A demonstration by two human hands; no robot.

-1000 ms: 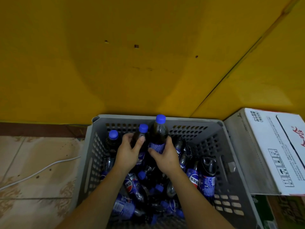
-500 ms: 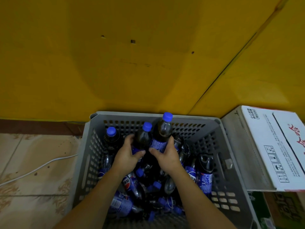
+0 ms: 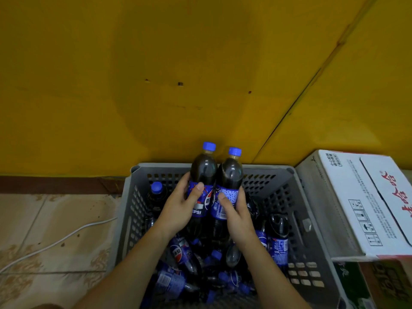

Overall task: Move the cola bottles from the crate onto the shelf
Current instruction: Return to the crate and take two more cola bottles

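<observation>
A grey perforated crate [image 3: 296,210] sits on the floor against a yellow wall, holding several dark cola bottles with blue caps and blue labels. My left hand [image 3: 178,208] grips one upright cola bottle [image 3: 204,170] around its label. Beside it, my right hand [image 3: 236,215] grips a second upright bottle [image 3: 231,175]. Both bottles touch each other and their tops rise above the crate's far rim. Another bottle [image 3: 156,192] stands upright at the crate's left; the others [image 3: 178,253] lie jumbled at the bottom. No shelf is in view.
A white cardboard box [image 3: 356,201] with red print stands right of the crate, on top of other cartons [image 3: 379,282]. A white cable [image 3: 55,241] runs across the tiled floor at the left. The yellow wall [image 3: 178,63] fills the upper view.
Both hands have lifted their bottles upward out of the pile, so the caps now stand above the crate's far rim. The two bottles have come together side by side.
</observation>
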